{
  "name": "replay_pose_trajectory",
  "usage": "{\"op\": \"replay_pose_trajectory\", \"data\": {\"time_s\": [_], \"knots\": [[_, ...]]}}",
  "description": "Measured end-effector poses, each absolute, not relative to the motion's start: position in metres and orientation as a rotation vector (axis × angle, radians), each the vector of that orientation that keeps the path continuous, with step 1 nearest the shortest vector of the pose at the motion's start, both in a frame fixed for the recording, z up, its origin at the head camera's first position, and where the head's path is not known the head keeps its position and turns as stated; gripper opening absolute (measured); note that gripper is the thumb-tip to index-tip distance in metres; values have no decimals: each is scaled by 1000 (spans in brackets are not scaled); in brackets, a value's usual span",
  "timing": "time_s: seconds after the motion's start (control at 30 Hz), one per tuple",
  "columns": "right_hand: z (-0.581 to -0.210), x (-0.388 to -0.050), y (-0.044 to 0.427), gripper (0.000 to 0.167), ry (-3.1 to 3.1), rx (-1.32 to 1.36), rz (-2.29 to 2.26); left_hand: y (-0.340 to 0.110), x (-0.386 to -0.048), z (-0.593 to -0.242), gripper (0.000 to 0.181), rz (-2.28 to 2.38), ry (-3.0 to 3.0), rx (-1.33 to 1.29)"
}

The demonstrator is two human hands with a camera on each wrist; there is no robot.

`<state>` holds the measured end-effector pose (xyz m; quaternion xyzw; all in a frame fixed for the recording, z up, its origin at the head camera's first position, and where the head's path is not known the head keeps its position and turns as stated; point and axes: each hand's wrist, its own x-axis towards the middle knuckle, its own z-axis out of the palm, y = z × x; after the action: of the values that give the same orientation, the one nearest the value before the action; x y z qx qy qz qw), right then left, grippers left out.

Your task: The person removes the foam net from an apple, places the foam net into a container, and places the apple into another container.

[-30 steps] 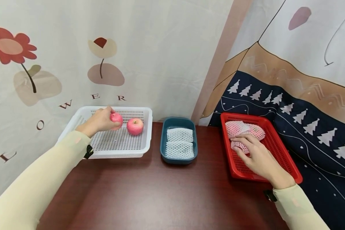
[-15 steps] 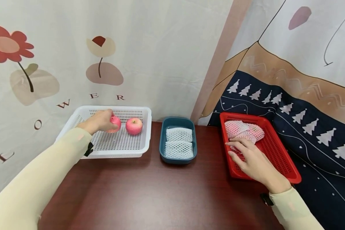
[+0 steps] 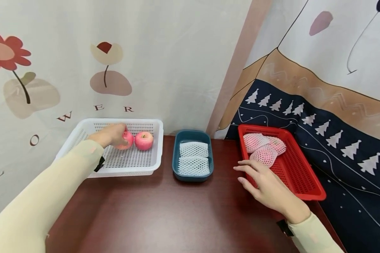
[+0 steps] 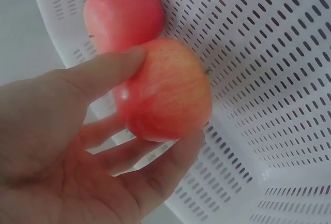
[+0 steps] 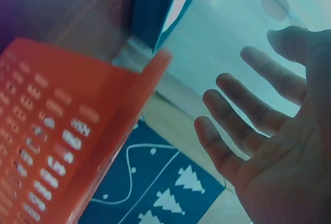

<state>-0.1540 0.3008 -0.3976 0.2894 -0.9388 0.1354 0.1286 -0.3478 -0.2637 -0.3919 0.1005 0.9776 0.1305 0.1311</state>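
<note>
My left hand (image 3: 111, 135) is over the white basket (image 3: 139, 168), its thumb and fingers round a red apple (image 4: 165, 92). Right beside that one sits a second apple (image 3: 144, 141); in the left wrist view the two appear to touch. My right hand (image 3: 267, 186) hovers by the left rim of the red basket (image 3: 307, 175), fingers spread and holding nothing. Inside the red basket lie three apples in foam nets, the nearest netted apple (image 3: 263, 155) just beyond my right fingers.
Between the two baskets stands a blue bin (image 3: 193, 178) with white foam nets (image 3: 194, 166) lying in it. All three containers rest on a dark red-brown table (image 3: 164, 218). Behind them hangs a printed curtain (image 3: 177, 70).
My right hand has let go of a netted apple in the red basket and drawn left and toward me. My left hand has lowered slightly, its apple now closer to the other one.
</note>
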Motion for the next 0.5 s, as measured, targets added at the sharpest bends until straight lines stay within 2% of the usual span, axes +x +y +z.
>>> {"op": "replay_pose_trajectory", "data": {"time_s": [0.23, 0.43, 0.5], "knots": [[-405, -147, 290, 47, -2783, 847, 406, -265, -356, -399, 59, 287, 2830, 367], [-407, -147, 284, 47, -2777, 889, 415, -284, -381, -426, 67, 261, 2845, 405], [-407, -147, 283, 47, -2772, 896, 417, -284, -378, -423, 68, 272, 2845, 390]]}}
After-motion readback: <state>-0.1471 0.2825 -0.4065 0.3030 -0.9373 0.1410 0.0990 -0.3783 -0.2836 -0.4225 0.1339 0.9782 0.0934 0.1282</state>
